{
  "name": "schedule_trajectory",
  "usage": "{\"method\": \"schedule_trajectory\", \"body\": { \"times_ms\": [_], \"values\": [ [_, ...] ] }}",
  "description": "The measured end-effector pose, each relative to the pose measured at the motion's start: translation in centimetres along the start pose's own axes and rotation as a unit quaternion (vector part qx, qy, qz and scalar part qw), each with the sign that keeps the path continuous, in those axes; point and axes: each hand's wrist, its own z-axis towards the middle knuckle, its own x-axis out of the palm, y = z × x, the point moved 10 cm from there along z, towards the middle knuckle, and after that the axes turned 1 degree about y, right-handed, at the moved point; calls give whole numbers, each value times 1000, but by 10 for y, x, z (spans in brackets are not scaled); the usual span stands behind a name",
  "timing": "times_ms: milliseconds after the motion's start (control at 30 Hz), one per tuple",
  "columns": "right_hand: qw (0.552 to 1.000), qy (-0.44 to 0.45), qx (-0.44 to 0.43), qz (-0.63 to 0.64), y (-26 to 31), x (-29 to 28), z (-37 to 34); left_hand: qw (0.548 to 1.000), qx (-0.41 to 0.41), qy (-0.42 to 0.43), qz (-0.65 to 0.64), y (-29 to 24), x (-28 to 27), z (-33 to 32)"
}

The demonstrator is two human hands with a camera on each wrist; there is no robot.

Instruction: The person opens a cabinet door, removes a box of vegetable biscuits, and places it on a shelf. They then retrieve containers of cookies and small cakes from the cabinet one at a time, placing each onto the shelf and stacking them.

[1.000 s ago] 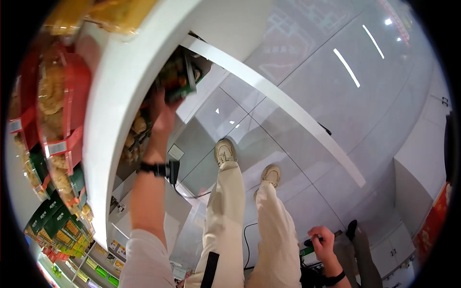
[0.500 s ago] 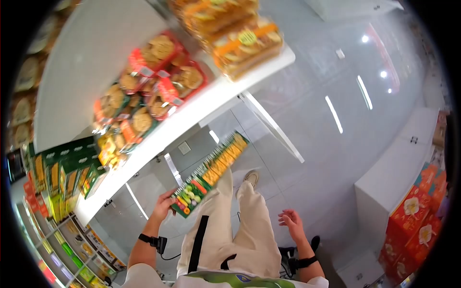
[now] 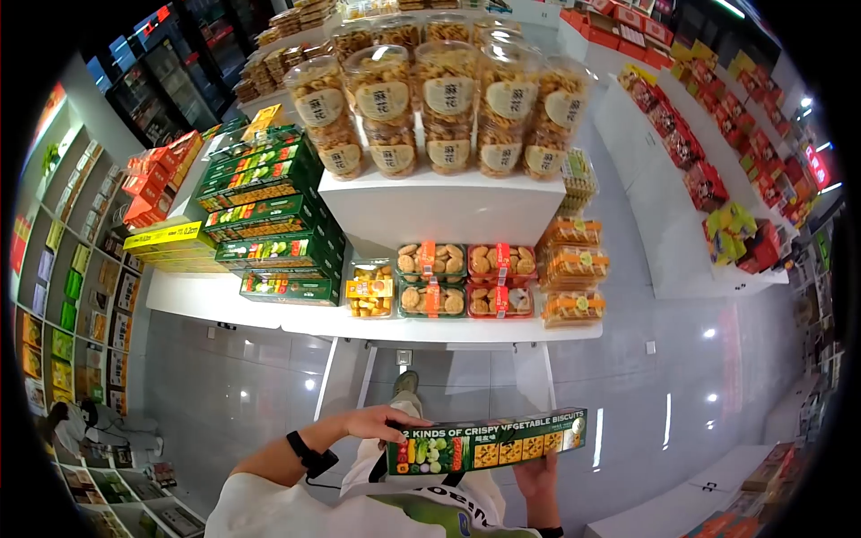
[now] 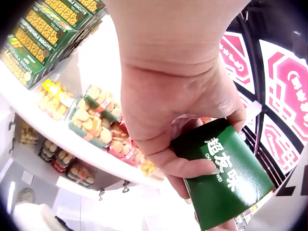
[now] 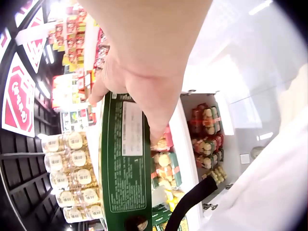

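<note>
The long green biscuit box [image 3: 475, 441] is in front of the person's body, below the counter [image 3: 448, 331]; the left hand [image 3: 386, 421] grips its one end, the right hand [image 3: 538, 477] grips the other. Because it is supported only near the ends, if one grip becomes loose, it might tilt and fall. At eleven and one o'clock from it, the open cabinet doors [image 3: 341, 377] are near, so a careless forward swing could knock them. The stacked green boxes [image 3: 282, 238] stand at ten o'clock; a push there may topple them.

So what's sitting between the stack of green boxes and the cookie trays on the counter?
A yellow-labelled pack sits there, between the stack of green boxes and the cookie trays; the head view shows it.
</note>
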Motion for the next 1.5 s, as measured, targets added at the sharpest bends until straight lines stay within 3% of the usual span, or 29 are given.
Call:
{"method": "schedule_trajectory", "body": {
  "times_ms": [67, 100, 200, 267, 300, 367, 400, 467, 533, 633, 733, 867, 1000, 1167, 1300, 1500],
  "values": [
    [993, 57, 22, -101, -13, 56, 9, 998, -50, 30, 40, -16, -7, -8],
    [996, 52, 31, -68, -21, 72, 14, 996, -79, 37, 29, -50, -10, -21],
    [995, 47, -1, -90, -23, 128, 26, 995, -32, 24, 96, -95, -50, -46],
    [995, 41, -39, -88, -29, 162, 37, 988, 24, -81, 126, -115, -125, -78],
    [994, 36, -60, -81, -30, 170, 41, 963, 21, -168, 208, -139, -175, -106],
    [990, 15, -113, -79, -30, 184, 45, 856, 76, -343, 380, -188, -268, -167],
    [990, 12, -117, -79, -34, 185, 49, 781, 62, -436, 443, -197, -316, -199],
    [983, -11, -170, -63, -31, 180, 47, 666, 9, -479, 572, -216, -380, -241],
    [977, -2, -204, -69, -33, 185, 44, 624, -71, -475, 616, -201, -438, -256],
    [968, -16, -241, -69, -33, 189, 27, 619, -117, -442, 638, -180, -481, -257],
    [951, 14, -274, -141, -43, 259, 13, 612, -122, -433, 651, -165, -500, -251],
    [950, 5, -285, -128, -50, 266, -3, 595, -132, -441, 659, -159, -511, -244],
    [946, -28, -300, -120, -52, 263, -7, 562, -154, -456, 673, -159, -518, -238],
    [936, -35, -320, -139, -46, 261, -10, 535, -112, -496, 674, -162, -524, -234],
    [934, -77, -325, -126, -39, 231, -22, 501, -125, -500, 696, -162, -517, -231],
    [925, -61, -358, -109, -22, 213, -42, 454, -152, -535, 697, -150, -508, -227]
  ]
}}
